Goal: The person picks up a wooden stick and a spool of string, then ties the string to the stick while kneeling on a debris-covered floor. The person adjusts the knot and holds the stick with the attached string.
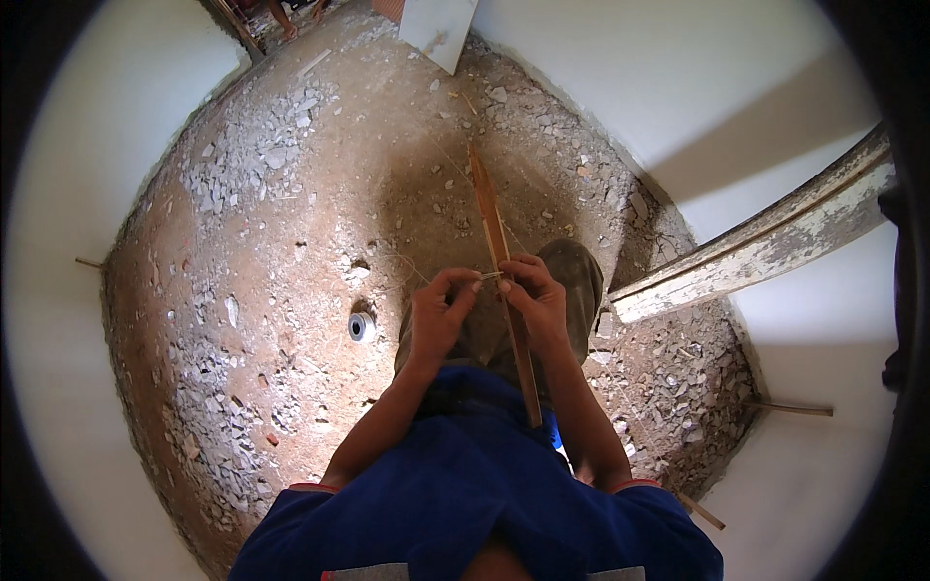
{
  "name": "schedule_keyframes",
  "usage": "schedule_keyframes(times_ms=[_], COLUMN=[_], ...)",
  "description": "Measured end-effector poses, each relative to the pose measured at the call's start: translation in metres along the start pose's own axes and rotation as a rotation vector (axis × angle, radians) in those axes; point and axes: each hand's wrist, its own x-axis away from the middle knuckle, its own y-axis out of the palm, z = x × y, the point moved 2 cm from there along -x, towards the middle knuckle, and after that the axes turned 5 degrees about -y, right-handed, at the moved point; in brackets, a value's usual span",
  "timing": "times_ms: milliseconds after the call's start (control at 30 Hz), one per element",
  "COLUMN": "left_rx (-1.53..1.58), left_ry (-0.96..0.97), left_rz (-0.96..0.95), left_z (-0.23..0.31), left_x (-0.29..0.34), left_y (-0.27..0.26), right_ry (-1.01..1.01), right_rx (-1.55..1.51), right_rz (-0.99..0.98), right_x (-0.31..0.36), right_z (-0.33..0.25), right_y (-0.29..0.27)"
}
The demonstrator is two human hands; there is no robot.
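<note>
A long, narrow wooden stake (490,215) lies lengthwise across my lap, its pointed end away from me and its near end close to my shirt. My left hand (444,308) pinches a thin, pale string (490,275) just left of the stake. On the other side, my right hand (533,294) has thumb and fingertips together at the string, against the stake's right edge. Between the two hands the string runs short and taut across the wood. A fine strand trails from my left hand toward the ground.
A small grey-white ring-shaped piece (361,327) sits on the dirt floor, left of my knees. Broken rubble (242,160) lines the walls. A weathered beam (756,247) leans in from the right. A pale board (436,34) and another person's limb (283,19) are at the far end.
</note>
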Motion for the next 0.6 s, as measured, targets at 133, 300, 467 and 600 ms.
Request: schedule_keyframes(times_ms=[133,300,467,600], left_rx=[0.049,0.008,-0.007,-0.045], left_ry=[0.053,0.043,0.039,0.029], left_rz=[0.002,-0.018,-0.011,-0.013], left_z=[-0.003,-0.005,-0.006,-0.009], left_x=[0.0,0.0,0.001,0.0], left_y=[0.003,0.006,0.006,0.005], right_ry=[-0.015,-0.014,-0.048,-0.021], right_rx=[-0.004,0.08,0.043,-0.038], right_rz=[-0.006,0.034,0.052,0.073], right_x=[-0.001,-0.003,-0.004,-0.003], right_z=[-0.003,0.005,0.015,0.016], right_y=[0.0,-0.004,-0.008,-0.009])
